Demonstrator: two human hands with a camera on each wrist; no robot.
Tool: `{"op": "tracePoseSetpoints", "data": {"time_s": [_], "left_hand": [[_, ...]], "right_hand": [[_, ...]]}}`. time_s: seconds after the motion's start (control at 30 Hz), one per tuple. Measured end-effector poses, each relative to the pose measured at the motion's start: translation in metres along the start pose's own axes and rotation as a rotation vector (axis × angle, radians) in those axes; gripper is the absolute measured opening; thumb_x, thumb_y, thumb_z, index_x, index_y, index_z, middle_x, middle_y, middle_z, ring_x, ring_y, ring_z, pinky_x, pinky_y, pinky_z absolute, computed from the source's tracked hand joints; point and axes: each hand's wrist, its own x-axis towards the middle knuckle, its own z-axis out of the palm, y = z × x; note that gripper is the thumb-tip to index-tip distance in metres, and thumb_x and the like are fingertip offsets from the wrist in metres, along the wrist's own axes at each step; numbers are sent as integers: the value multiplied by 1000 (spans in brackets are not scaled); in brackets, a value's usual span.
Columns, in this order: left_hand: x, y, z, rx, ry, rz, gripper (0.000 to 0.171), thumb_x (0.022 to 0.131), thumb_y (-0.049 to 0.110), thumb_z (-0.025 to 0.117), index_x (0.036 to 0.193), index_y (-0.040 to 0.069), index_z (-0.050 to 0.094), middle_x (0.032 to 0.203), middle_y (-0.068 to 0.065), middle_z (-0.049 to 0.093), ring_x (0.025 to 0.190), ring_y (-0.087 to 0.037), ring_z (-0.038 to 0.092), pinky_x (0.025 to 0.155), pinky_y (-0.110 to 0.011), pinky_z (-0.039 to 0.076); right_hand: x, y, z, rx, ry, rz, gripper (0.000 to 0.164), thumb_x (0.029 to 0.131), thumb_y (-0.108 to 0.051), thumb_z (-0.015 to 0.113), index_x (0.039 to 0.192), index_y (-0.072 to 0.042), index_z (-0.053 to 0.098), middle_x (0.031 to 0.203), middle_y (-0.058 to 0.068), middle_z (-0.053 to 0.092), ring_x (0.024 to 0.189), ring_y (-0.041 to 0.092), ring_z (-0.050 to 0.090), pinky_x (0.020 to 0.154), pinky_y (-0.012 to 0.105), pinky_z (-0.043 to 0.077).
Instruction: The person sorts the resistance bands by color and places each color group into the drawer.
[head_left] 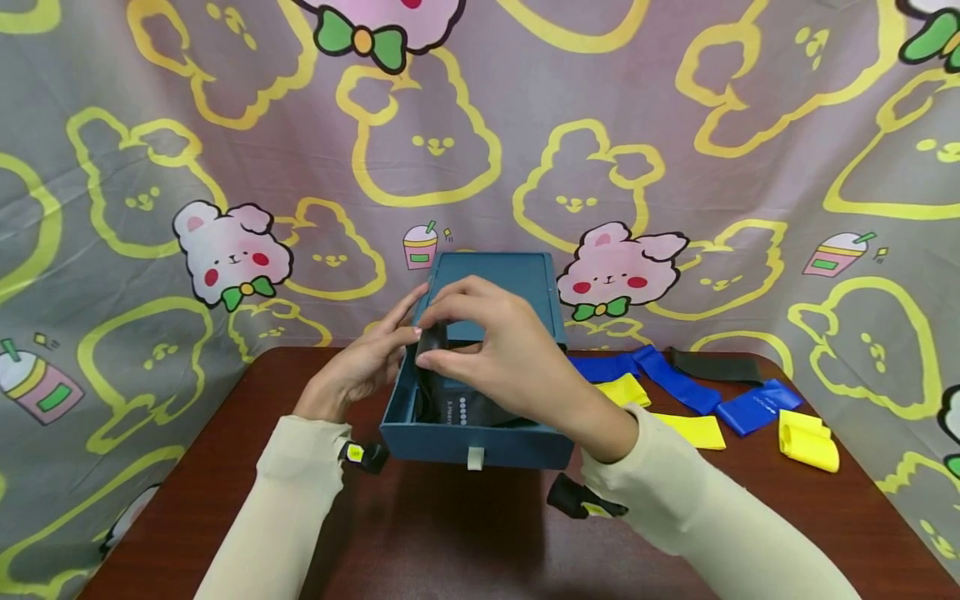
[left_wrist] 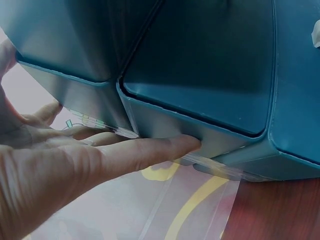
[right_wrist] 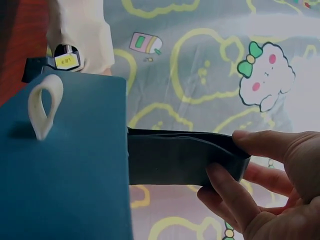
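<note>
A teal box (head_left: 517,448) stands on the table with its lid (head_left: 517,279) raised at the back. My right hand (head_left: 517,346) pinches the folded end of a black elastic band (right_wrist: 172,157) between thumb and fingers. In the right wrist view, the band reaches from behind the box's edge to the fingertips. Inside the box lies black band material (head_left: 480,408) with white print. My left hand (head_left: 360,367) is at the box's left side, and in the left wrist view its straight fingers (left_wrist: 150,152) rest along the box's outer wall.
Right of the box lie blue bands (head_left: 678,379), yellow bands (head_left: 808,442) and a black band (head_left: 716,367). A pale ribbon tab (head_left: 476,458) sticks out from the box front. Behind the table (head_left: 465,533) hangs a patterned curtain (head_left: 465,167).
</note>
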Motion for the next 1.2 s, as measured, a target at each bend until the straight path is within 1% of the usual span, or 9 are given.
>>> {"op": "tracePoseSetpoints", "data": {"time_s": [0.13,0.2,0.27,0.37,0.47,0.53,0.67,0.9,1.2], "left_hand": [[-1,0,0,-6,0,0,75,110,19,43,168,44,3,171,10,20,120,-12,57,62,-18,44],[-1,0,0,-12,14,-6,74,109,16,41,167,46,7,141,8,53,73,-5,55,55,-18,40],[-1,0,0,-15,16,-5,73,109,14,38,167,47,8,132,13,54,54,-8,41,54,-19,40],[-1,1,0,15,25,-10,72,110,20,41,167,47,7,157,10,43,93,-16,66,65,-18,48],[0,1,1,38,25,-17,74,111,28,47,168,45,3,176,11,-11,163,-36,9,107,-34,47],[0,2,2,37,32,-27,75,110,30,49,168,46,3,175,8,-19,160,-41,-21,124,-49,31],[1,2,4,15,40,-36,75,110,28,49,167,46,4,175,6,-22,159,-44,-23,127,-67,10],[2,2,5,11,57,-32,74,110,27,49,168,45,6,175,8,-20,160,-44,-18,122,-67,29],[1,-1,5,27,59,-26,73,110,27,50,167,47,10,175,10,-20,160,-36,-24,127,-66,-6]], "right_hand": [[1,-1,5,3,7,-4,28,88,-10,84,114,-4,76,121,9,64,116,20,63,83,26,62],[2,0,8,7,10,-10,28,88,-10,84,114,-3,76,122,9,64,116,20,62,83,26,62],[2,1,10,1,9,-10,28,88,-10,84,114,-3,76,122,9,64,115,20,62,83,26,62],[1,6,13,-18,-8,12,27,89,-10,83,114,-3,76,122,9,64,114,21,63,83,26,62],[-3,13,14,-40,-32,48,26,90,-11,83,114,-4,76,122,8,64,113,21,63,83,25,62],[-6,18,12,-55,-45,70,26,90,-11,83,114,-4,76,123,8,65,113,21,64,82,24,62],[-15,27,4,-69,-72,88,25,90,-10,83,113,-5,75,121,7,65,110,22,64,81,25,62],[-28,43,-14,-132,-141,128,24,89,-9,84,111,-10,76,121,6,66,109,22,64,81,27,63],[-37,56,-22,-220,-196,198,26,87,-9,85,112,-10,76,121,7,67,107,24,64,78,27,63]]}}
